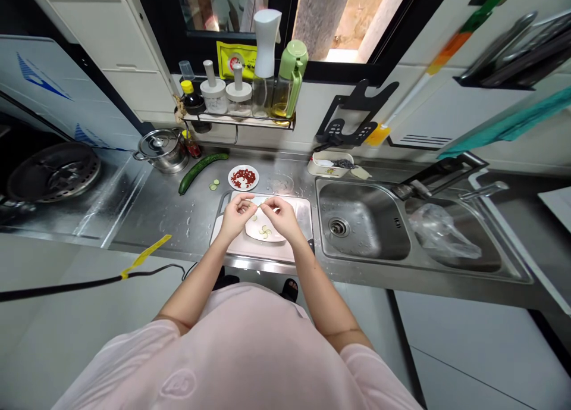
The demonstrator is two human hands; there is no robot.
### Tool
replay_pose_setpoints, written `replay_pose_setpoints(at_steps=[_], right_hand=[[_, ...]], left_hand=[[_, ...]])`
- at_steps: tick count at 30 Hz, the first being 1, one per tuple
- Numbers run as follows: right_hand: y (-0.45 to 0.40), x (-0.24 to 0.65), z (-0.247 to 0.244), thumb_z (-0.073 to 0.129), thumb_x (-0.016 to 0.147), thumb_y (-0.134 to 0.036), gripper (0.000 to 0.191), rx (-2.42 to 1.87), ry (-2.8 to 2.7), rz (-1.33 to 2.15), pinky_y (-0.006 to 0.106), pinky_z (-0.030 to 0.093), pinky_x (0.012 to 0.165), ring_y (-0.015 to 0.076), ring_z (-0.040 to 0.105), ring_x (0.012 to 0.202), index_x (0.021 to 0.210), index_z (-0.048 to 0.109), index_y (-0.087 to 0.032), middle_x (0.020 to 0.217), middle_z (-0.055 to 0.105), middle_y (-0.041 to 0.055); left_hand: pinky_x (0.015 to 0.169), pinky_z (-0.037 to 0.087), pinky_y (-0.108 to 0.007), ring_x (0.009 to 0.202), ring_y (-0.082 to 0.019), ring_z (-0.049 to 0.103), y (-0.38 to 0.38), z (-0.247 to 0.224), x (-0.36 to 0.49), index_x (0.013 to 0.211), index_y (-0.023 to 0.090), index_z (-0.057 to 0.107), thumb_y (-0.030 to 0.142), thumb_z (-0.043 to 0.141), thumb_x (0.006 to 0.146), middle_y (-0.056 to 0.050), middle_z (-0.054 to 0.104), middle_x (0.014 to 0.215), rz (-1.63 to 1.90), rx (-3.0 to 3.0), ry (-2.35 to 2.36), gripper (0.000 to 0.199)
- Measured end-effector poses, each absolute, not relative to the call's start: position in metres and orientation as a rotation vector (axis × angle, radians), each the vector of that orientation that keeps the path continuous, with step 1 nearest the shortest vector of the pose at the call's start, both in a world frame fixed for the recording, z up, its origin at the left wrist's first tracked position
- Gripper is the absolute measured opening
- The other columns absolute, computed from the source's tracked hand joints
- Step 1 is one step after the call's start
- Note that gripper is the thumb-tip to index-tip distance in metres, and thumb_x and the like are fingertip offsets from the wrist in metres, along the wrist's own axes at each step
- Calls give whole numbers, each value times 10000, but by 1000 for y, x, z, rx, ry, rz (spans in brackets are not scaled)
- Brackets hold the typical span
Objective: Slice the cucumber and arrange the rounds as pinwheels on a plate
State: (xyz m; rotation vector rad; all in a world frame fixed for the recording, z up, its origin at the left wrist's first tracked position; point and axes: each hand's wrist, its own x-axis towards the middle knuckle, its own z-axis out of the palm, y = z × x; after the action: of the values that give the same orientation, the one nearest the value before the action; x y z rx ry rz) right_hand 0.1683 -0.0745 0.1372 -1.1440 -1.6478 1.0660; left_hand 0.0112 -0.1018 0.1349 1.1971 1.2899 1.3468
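Over a white plate (270,238), my left hand (239,215) and my right hand (280,216) meet with their fingertips pinched together. Whatever sits between the fingertips is too small and too covered to name. On the plate lie pale green cucumber slices (264,232) arranged like petals, with another small slice at its left part. The plate rests on a pale cutting board (294,254). Just behind the board stands a small white dish (243,171) of chopped red pieces.
A whole cucumber (200,171) and a few loose slices (214,185) lie on the steel counter to the left, near a lidded pot (161,150). The double sink (363,219) is at the right, with a plastic bag (441,231) in its far basin. A condiment shelf (241,119) hangs behind.
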Motion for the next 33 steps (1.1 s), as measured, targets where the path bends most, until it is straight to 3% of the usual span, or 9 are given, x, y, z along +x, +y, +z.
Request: replay_pose_setpoints(at_steps=[5,13,22,33], right_hand=[[-56,167,112,542,806,-336,175,-1285,-1775,1084,244,419,695,136,558,716,772,628,-189,735,628,-12],[-32,154,57,537,816,-264,145,-1529,-2002,1027,211,376,645,137,568,724,815,652,-175,788,667,18],[-25,143,25,530,826,-281,159,-1812,-2109,945,215,355,636,153,579,771,833,653,-182,863,680,50],[-27,133,23,508,880,-296,170,-1943,-2205,879,235,376,656,186,605,858,928,639,-199,959,675,76]], left_hand=[[666,421,-217,679,-104,565,-86,95,-3,958,169,668,309,725,671,-13,636,754,1280,1230,1408,324],[671,430,-233,653,-115,566,-72,41,-13,947,182,679,268,628,734,-9,652,750,987,1470,1722,235],[735,430,-278,804,-182,608,-68,25,-8,952,212,702,240,561,792,-46,700,861,608,1748,1906,214],[846,403,-323,924,-217,551,-65,13,-6,932,203,688,233,518,843,-84,660,920,465,1972,1966,194]])
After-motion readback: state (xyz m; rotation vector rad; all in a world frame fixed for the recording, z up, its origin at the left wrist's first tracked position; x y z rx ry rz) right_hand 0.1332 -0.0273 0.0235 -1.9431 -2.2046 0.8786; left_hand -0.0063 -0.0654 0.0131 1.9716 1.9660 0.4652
